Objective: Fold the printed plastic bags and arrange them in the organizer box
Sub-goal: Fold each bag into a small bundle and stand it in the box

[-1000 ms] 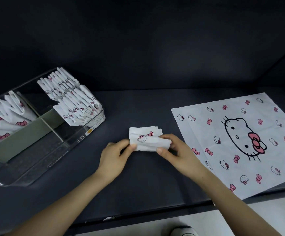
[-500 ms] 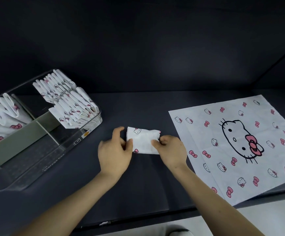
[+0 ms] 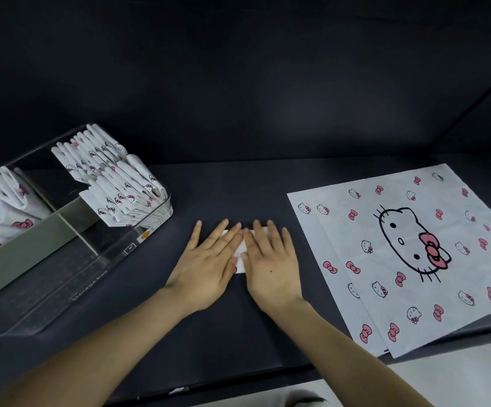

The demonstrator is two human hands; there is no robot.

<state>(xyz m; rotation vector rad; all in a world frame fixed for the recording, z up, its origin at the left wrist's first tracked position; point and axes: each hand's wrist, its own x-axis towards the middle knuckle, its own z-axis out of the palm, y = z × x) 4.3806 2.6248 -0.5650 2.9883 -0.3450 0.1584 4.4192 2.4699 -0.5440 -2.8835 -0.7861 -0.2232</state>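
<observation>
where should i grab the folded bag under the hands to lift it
Probably the near edge of the folded bag, from the person's side, thumb under, fingers on top: it lies flat and thin on the table, pressed under the left hand and right hand.

Dark tabletop [image 3: 238,333], dark back wall [image 3: 267,69], pale tiled floor [image 3: 458,377]

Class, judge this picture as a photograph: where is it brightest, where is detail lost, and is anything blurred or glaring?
Head view: brightest on the flat printed bags at right; the dark wall behind loses detail; pale reflections streak the clear organizer box; the left hand and right hand look sharp.
</observation>
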